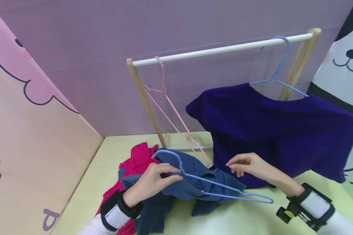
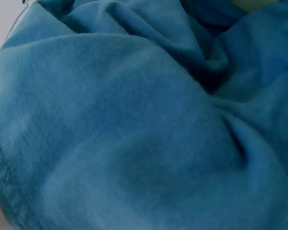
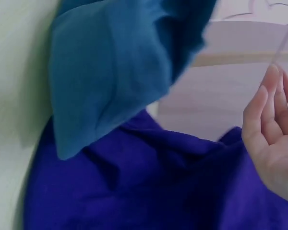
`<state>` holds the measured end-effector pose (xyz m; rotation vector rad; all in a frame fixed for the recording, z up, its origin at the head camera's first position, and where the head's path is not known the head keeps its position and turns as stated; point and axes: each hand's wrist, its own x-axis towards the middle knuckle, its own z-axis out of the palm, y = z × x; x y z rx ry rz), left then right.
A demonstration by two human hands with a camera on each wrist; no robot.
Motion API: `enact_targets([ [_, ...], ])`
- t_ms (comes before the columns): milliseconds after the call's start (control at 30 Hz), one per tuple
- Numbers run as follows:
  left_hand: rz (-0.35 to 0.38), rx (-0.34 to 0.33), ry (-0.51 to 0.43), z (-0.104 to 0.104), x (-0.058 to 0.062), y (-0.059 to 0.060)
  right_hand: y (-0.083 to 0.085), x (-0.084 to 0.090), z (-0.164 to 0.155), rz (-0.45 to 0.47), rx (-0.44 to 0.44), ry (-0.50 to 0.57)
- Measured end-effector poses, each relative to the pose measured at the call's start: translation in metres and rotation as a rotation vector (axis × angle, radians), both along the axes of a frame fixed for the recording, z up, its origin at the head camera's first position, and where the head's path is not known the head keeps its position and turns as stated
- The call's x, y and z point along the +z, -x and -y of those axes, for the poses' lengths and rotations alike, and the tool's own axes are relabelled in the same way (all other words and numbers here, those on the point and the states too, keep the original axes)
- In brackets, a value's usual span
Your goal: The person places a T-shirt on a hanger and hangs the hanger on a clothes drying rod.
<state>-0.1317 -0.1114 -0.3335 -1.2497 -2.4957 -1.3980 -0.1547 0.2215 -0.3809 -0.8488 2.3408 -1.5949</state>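
Observation:
In the head view my left hand (image 1: 158, 179) pinches a light blue clothes hanger (image 1: 223, 186) at its neck, just below the hook. A dark edge of cloth shows between thumb and fingers. Crumpled dark blue shirt (image 1: 182, 191) lies under and around the hanger, whose far end sticks out to the right. My right hand (image 1: 251, 166) is to the right of it, fingers loosely bent, holding nothing. Shirt fabric (image 2: 134, 120) fills the left wrist view. A hemmed part of the shirt (image 3: 101, 86) hangs beside the right hand (image 3: 273, 129) in the right wrist view.
A rack with a white rail (image 1: 223, 50) and wooden posts stands behind. From it hang a pink hanger (image 1: 176, 114) on the left and a purple T-shirt (image 1: 270, 130) on another blue hanger (image 1: 277, 71). Red clothing (image 1: 138, 161) lies on the light green table (image 1: 85, 166).

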Motion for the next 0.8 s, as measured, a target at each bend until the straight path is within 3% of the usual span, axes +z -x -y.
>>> enact_targets([
  [267, -0.026, -0.019, 0.018, -0.004, 0.004, 0.002, 0.013, -0.019, 0.025, 0.011, 0.246, -0.063],
  [367, -0.025, -0.015, 0.02, -0.003, 0.004, 0.003, 0.01, -0.026, 0.032, 0.037, 0.259, -0.106],
  [467, -0.013, -0.013, 0.017, 0.0, 0.005, 0.003, 0.006, -0.032, 0.033, -0.001, 0.232, -0.184],
  [533, -0.017, -0.014, 0.007, 0.001, 0.005, 0.004, 0.004, -0.036, 0.031, -0.113, 0.209, -0.247],
  [633, -0.044, -0.017, -0.01, 0.002, 0.003, 0.005, 0.003, -0.045, 0.025, -0.362, 0.164, -0.314],
  [733, -0.089, -0.018, -0.018, 0.002, 0.001, 0.008, 0.0, -0.053, 0.017, -0.573, 0.097, -0.331],
  [800, -0.116, -0.007, -0.01, 0.003, 0.0, 0.009, -0.003, -0.057, 0.01, -0.654, 0.056, -0.314],
])
